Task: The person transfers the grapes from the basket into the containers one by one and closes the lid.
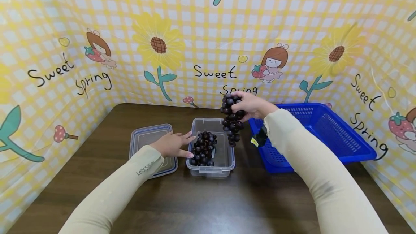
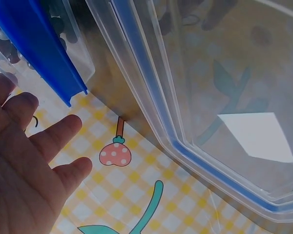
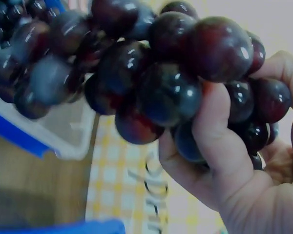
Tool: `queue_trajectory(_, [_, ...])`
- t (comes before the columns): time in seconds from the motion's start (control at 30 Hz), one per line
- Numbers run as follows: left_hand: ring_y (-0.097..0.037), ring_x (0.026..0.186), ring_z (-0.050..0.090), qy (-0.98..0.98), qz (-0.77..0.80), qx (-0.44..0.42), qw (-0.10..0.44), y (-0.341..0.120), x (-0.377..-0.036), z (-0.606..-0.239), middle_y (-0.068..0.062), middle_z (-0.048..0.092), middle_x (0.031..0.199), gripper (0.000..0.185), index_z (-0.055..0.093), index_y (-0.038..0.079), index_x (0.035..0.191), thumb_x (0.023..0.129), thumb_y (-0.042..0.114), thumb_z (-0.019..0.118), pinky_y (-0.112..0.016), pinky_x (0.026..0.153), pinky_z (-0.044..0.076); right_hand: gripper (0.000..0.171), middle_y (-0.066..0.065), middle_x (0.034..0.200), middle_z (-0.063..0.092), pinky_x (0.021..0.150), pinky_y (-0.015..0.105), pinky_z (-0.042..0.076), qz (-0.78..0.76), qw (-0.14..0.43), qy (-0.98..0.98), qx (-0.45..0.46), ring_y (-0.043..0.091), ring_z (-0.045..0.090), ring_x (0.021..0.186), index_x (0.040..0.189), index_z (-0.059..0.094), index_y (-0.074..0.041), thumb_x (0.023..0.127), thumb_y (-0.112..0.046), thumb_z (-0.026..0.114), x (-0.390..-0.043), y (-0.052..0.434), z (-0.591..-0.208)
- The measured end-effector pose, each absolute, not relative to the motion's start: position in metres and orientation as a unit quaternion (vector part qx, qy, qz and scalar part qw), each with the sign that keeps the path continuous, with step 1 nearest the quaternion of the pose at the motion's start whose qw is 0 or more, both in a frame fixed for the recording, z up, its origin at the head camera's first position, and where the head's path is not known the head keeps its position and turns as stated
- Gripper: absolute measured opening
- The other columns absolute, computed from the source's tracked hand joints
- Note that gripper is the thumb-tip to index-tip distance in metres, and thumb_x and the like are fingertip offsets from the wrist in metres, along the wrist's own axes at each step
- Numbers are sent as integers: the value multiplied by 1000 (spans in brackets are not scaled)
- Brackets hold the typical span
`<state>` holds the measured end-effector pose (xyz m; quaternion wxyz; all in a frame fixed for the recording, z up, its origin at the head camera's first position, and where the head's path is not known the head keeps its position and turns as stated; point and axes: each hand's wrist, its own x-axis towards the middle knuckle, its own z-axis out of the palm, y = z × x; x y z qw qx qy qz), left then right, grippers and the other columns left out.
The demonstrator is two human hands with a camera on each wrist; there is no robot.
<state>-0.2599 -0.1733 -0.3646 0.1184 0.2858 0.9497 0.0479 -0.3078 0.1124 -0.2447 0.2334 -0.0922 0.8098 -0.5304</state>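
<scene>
The right hand (image 1: 251, 105) holds a bunch of dark purple grapes (image 1: 231, 120) in the air, with the fingers curled around the top of the bunch. The bunch hangs down over the far right part of a clear plastic container (image 1: 224, 154), which stands in the middle of the dark wooden table (image 1: 208, 205). In the right wrist view the thumb and fingers (image 3: 219, 141) press around several shiny grapes, so the grip is closed firmly on them.

Inside the clear container there is already another bunch of dark grapes (image 1: 204, 149), lying in the left half; the right half of the container shows only its bare bottom.

The left hand (image 1: 173, 144) lies with the fingers straight and relaxed, holding nothing. Its fingertips reach the left rim of the container, and the hand rests partly over a clear lid with blue seal (image 1: 147, 140), which lies flat on the table just left of the container.

On the right side of the table stands a blue plastic basket (image 1: 328, 133), partly hidden by the right sleeve (image 1: 312, 169). A yellow checked backdrop (image 1: 208, 28) with sunflowers and "Sweet Spring" words surrounds the table.
</scene>
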Motion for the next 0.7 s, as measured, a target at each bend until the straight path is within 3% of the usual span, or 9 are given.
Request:
queue_trajectory(0.23, [-49,131,34,950,49,285,116,-175,-260,-364,-12,23,155,75,35,11,149,91,53,55,-65,107,20,67,22,143,31,66,41,57,-546,227,802,-85,41,44,121,144,35,-14,83,3,56,-291,83,-262])
queue_trajectory(0.47, [-49,133,32,950,62,281,119,-175,-261,-364,-12,22,156,75,34,10,149,91,52,55,-65,107,19,69,20,143,34,71,46,56,-606,190,770,-63,38,46,120,145,35,-15,82,4,57,-282,72,-278])
queue_trajectory(0.7, [-49,133,31,947,95,277,128,-176,-262,-369,-14,21,156,76,33,9,150,91,51,57,-67,106,19,70,20,144,34,66,44,57,-642,162,750,-10,40,46,122,144,36,-14,81,5,57,-276,73,-304])
